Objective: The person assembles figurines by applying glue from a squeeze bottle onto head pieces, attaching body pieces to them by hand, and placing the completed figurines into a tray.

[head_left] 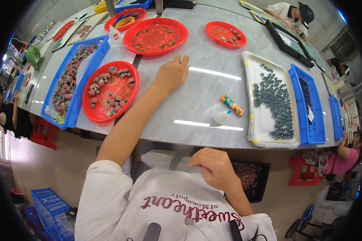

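My left hand [172, 75] reaches over the grey table, just below a round red plate [155, 48] with a printed pattern. Its fingers are slightly bent and a little apart, and nothing shows in them. My right hand [218, 166] is in front of my shirt, at the table's near edge. Its fingers are curled together, and whatever they may hold is hidden. Left of my left forearm, another red plate [104, 94] bears several pink-and-dark, round, bumpy pieces. To the right lie an orange-and-green tube [232, 105] and a small whitish bottle with a blue tip [221, 117].
A blue bin [102, 44] of similar pink pieces stands at left. At right are a white tray [255, 134] of dark beads and a blue bin [315, 134]. A smaller red plate [215, 28] sits farther back. Below the table is a black tray [261, 188]. Other people work nearby.
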